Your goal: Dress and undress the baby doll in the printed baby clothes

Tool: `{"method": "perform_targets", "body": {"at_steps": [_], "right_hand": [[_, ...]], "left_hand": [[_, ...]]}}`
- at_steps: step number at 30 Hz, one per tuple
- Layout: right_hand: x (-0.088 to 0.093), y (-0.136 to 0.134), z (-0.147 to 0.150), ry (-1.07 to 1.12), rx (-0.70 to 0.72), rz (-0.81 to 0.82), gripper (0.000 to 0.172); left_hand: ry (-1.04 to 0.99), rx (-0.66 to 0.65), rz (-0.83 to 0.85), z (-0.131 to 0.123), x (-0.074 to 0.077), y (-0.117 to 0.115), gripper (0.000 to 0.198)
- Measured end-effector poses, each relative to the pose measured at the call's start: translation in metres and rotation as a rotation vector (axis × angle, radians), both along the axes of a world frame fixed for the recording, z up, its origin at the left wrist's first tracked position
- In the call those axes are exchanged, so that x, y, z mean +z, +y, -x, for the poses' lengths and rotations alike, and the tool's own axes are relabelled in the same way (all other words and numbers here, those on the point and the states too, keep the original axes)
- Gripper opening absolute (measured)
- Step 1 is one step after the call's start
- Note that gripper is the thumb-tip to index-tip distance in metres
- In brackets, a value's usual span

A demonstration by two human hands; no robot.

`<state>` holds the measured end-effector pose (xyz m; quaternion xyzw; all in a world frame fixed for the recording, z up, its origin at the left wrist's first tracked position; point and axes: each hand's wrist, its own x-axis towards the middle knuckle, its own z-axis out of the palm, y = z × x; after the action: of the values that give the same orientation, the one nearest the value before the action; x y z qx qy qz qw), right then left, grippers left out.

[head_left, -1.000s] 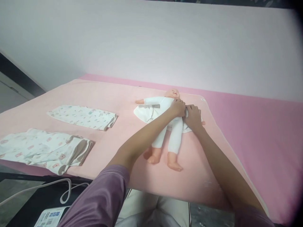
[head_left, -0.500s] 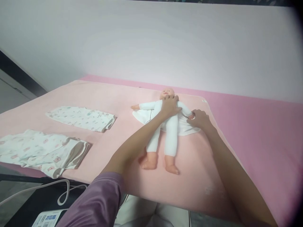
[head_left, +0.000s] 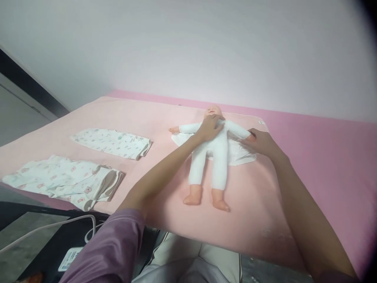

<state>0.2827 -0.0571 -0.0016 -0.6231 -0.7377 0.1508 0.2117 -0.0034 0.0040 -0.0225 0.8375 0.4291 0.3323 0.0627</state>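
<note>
A baby doll (head_left: 219, 157) with a white cloth body lies on its back, head at the far side and feet towards me. My left hand (head_left: 209, 127) rests on its upper chest, the fingers curled near the neck and the thumb on the chest. At the right, my right hand (head_left: 259, 141) is closed around the doll's hand, which it partly hides; that arm is stretched out sideways. Spread beneath the doll is a white garment (head_left: 241, 154), showing on both sides of the body.
Two folded printed baby garments lie at the left, a farther one (head_left: 114, 143) and a nearer one (head_left: 64, 179). A peach mat (head_left: 165, 173) covers the pink table (head_left: 318, 157), with a pale wall behind. A white cable (head_left: 53, 224) hangs below the near left edge.
My right hand has moved outward to the right, and the doll's arm has gone from bent down to straighter and out sideways. My left hand stays on the chest. The camera view has shifted slightly.
</note>
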Motion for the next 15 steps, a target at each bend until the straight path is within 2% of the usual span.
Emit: {"method": "perform_targets", "body": {"at_steps": [3, 5, 8, 10, 12, 15], "right_hand": [[-0.008, 0.002, 0.02, -0.171, -0.049, -0.165, 0.049], [-0.015, 0.006, 0.035, -0.213, -0.07, -0.201, 0.05], [-0.019, 0.012, 0.053, -0.224, -0.104, -0.192, 0.049], [-0.012, 0.014, 0.058, -0.229, -0.12, -0.198, 0.048], [0.001, 0.011, 0.051, -0.205, -0.139, -0.196, 0.045], [0.027, -0.008, 0.013, -0.147, -0.187, -0.161, 0.043]], "left_hand": [[0.011, 0.199, -0.005, 0.05, -0.008, -0.008, 0.032], [0.124, 0.322, 0.074, 0.085, -0.014, -0.013, 0.033], [0.326, 0.378, 0.215, 0.118, -0.018, -0.018, 0.047], [0.39, 0.389, 0.213, 0.124, -0.014, -0.019, 0.047], [0.407, 0.394, 0.18, 0.118, -0.006, -0.02, 0.044], [0.373, 0.352, 0.206, 0.091, 0.013, -0.027, 0.046]]}}
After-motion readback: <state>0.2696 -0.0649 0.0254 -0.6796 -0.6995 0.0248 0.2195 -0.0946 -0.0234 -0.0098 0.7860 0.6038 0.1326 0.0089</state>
